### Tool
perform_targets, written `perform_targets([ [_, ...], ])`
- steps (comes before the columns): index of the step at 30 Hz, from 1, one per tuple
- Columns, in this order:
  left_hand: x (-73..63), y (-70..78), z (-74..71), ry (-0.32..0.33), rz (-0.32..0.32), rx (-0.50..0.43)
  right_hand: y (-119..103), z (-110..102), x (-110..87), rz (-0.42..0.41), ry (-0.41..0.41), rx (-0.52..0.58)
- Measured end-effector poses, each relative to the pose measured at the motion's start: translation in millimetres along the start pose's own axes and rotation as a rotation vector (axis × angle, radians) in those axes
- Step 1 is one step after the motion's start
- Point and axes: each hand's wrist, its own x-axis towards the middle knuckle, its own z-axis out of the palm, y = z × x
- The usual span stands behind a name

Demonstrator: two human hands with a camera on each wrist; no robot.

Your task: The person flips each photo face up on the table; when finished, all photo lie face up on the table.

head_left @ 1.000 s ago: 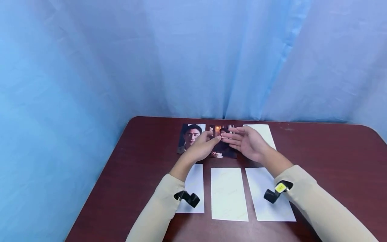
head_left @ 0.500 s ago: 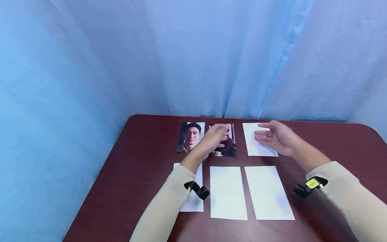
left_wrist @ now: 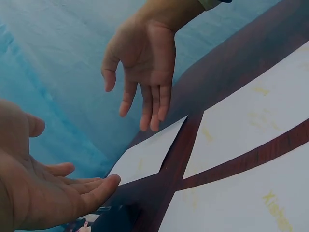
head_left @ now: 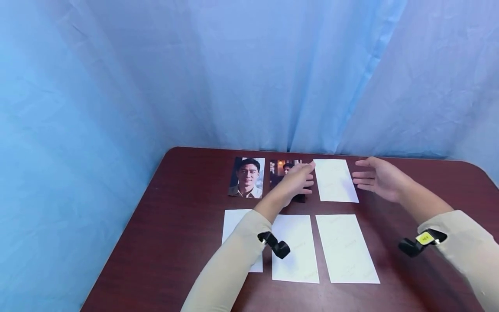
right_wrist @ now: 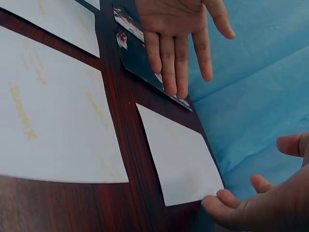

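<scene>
By my count, two photos (head_left: 246, 177) lie picture side up on the worktop (head_left: 187, 216); the far card (head_left: 336, 180) and three near cards (head_left: 347, 249) are left white side up. I have the left hand (head_left: 295, 182) and right hand (head_left: 383, 178) either side of the far card, fingers loosely extended, gripping nothing; contact, can't tell. Yellow print (left_wrist: 276, 210): X, little else legible. Yellow tag (head_left: 424, 238): unreadable.

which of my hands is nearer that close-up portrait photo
Left. Your left hand is over the second photo, just right of the portrait photo; your right hand is farther off, by the right edge of the back white sheet.
</scene>
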Motion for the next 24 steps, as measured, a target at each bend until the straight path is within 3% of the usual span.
perform_targets([
  [4, 3.2, -4.1, 7.5, -0.005, -0.027, -0.014, -1, -1, -7.0, 0.038, 0.044, -0.136],
  [10, 2.4, -9.1, 12.6, -0.019, -0.065, 0.007, -7, 15, -10.4, 0.055, 0.057, -0.274],
  [24, -1.2, -10.1, 21.4, -0.008, -0.044, 0.116, -2, 22, 1.2, 0.070, 0.026, -0.265],
])
